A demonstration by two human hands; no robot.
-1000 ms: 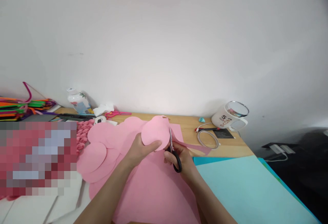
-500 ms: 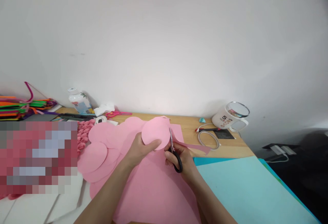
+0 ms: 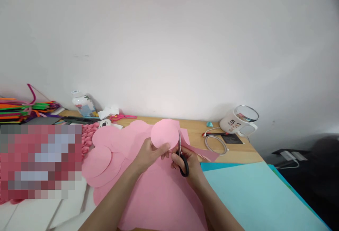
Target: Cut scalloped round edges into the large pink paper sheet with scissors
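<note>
My left hand [image 3: 149, 153] pinches the lower edge of a round pink paper shape [image 3: 164, 133] that rises from a large pink sheet [image 3: 159, 195]. Black-handled scissors [image 3: 182, 158] are in my right hand [image 3: 189, 164], their blades pointing up along the right side of the round shape. A narrow pink offcut strip [image 3: 205, 152] trails to the right of the scissors. Several cut pink shapes [image 3: 106, 150] lie overlapped to the left of my left hand.
A teal sheet [image 3: 254, 195] lies at the right on the wooden table [image 3: 196, 127]. Behind it are a white mug [image 3: 238, 121], a coiled cable [image 3: 215, 143], pink scissors [image 3: 122, 117], a small bottle [image 3: 83, 104] and coloured pipe cleaners [image 3: 23, 107]. A blurred patch covers the left.
The round pink shape has turned and its upper edge now looks clean. The scissors have moved slightly right and up along it. My left hand's grip has shifted a little.
</note>
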